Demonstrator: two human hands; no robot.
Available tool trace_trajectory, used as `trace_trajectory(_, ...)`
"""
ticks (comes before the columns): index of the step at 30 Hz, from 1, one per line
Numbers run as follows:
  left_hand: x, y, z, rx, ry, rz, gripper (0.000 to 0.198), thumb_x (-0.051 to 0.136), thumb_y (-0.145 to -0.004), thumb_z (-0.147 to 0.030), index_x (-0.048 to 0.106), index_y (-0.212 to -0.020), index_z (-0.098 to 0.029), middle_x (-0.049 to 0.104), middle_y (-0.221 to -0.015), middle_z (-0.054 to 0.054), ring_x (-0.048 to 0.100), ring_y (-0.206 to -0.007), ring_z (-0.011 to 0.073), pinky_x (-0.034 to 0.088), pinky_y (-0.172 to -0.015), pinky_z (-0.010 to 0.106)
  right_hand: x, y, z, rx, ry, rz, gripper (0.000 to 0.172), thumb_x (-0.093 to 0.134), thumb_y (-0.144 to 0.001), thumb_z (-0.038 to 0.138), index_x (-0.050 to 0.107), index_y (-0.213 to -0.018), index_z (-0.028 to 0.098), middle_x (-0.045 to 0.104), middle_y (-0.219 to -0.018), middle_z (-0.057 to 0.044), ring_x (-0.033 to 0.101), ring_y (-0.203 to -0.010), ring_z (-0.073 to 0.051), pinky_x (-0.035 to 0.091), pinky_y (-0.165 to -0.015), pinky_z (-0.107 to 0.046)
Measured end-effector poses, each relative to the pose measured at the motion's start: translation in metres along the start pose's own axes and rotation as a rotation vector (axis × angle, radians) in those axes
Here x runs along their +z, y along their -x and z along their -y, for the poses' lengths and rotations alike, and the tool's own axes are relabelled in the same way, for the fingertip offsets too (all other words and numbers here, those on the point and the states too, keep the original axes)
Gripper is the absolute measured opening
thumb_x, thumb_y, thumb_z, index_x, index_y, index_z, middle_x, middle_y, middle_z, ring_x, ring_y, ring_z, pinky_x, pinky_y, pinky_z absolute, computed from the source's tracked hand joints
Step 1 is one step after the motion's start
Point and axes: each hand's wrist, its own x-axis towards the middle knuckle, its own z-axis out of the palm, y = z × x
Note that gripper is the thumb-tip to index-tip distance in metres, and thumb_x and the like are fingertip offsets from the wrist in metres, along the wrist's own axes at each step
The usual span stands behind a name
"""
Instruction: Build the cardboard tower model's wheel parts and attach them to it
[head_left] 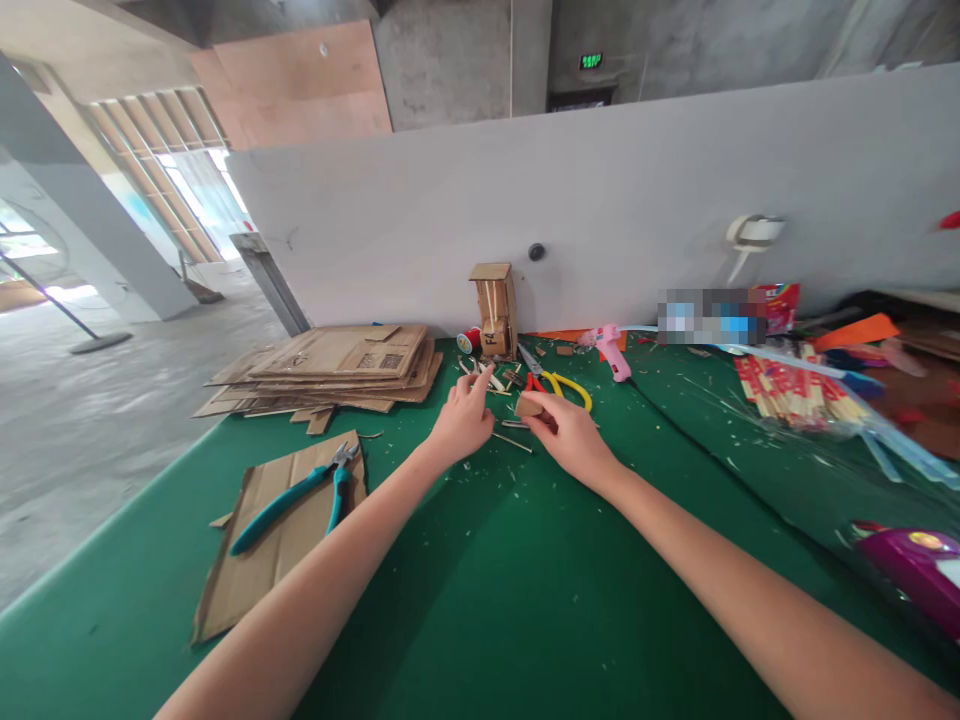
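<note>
My right hand (568, 438) pinches a small piece of cardboard (528, 407) between thumb and fingers, just above the table. My left hand (463, 415) reaches forward with its fingers stretched out and apart, nothing visible in it. Its fingertips are close to a scatter of small sticks and scraps (480, 374). Behind them stands an upright cardboard structure (495, 310) with a flat top and thin pale sticks on its front. Scissors with yellow handles (576, 390) and a tool with red handles (534, 383) lie beyond my right hand. A thin stick (513, 441) rests between my hands.
Flat cardboard sheets (322, 360) are stacked at the back left. Teal-handled pliers (289, 503) lie on a cardboard sheet (225, 590). A pink glue gun (611, 350) trails a black cord across the green table (480, 620). Bundled sticks (799, 390) and a purple object (911, 565) are at right.
</note>
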Motion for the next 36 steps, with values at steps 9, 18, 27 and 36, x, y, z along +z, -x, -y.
trace_trajectory(9, 0.008, -0.009, 0.004, 0.012, 0.364, 0.081, 0.017, 0.056, -0.076, -0.027, 0.063, -0.085, -0.015, 0.066, -0.077, 0.003, 0.063, -0.069, 0.0149, 0.048, -0.061, 0.024, -0.001, 0.002, 0.007, 0.126, 0.142, -0.049, 0.037, 0.052, -0.083, 0.036, 0.044, -0.114, 0.018, 0.062, -0.098, -0.008, 0.061, -0.077, -0.018, 0.048, -0.067, -0.032)
trace_trajectory(18, 0.0, -0.018, 0.017, -0.217, 0.467, -0.074, 0.016, 0.062, -0.072, -0.024, 0.055, -0.082, -0.014, 0.063, -0.075, 0.002, 0.061, -0.057, 0.0111, 0.042, -0.049, 0.019, 0.002, 0.003, 0.018, -0.032, 0.668, 0.232, 0.017, 0.041, -0.09, 0.023, 0.056, -0.086, 0.015, 0.063, -0.091, -0.011, 0.057, -0.09, -0.024, 0.04, -0.068, -0.03)
trace_trajectory(27, 0.007, -0.013, 0.013, -0.33, 0.672, -0.001, 0.023, 0.053, -0.073, -0.011, 0.055, -0.096, -0.014, 0.06, -0.078, 0.001, 0.065, -0.066, 0.0116, 0.05, -0.056, 0.021, 0.002, 0.004, 0.013, 0.055, 0.647, 0.139, 0.023, 0.025, -0.096, 0.025, 0.042, -0.109, 0.017, 0.067, -0.082, -0.005, 0.061, -0.059, -0.016, 0.022, -0.045, -0.025)
trace_trajectory(36, 0.009, -0.005, 0.002, -0.309, 0.686, 0.053, 0.016, 0.06, -0.073, -0.017, 0.056, -0.088, -0.013, 0.062, -0.077, 0.002, 0.065, -0.066, 0.0114, 0.051, -0.058, 0.019, 0.004, 0.005, 0.014, 0.024, 0.672, 0.128, 0.028, 0.025, -0.095, 0.025, 0.046, -0.112, 0.017, 0.068, -0.076, -0.006, 0.062, -0.059, -0.018, 0.015, -0.046, -0.027)
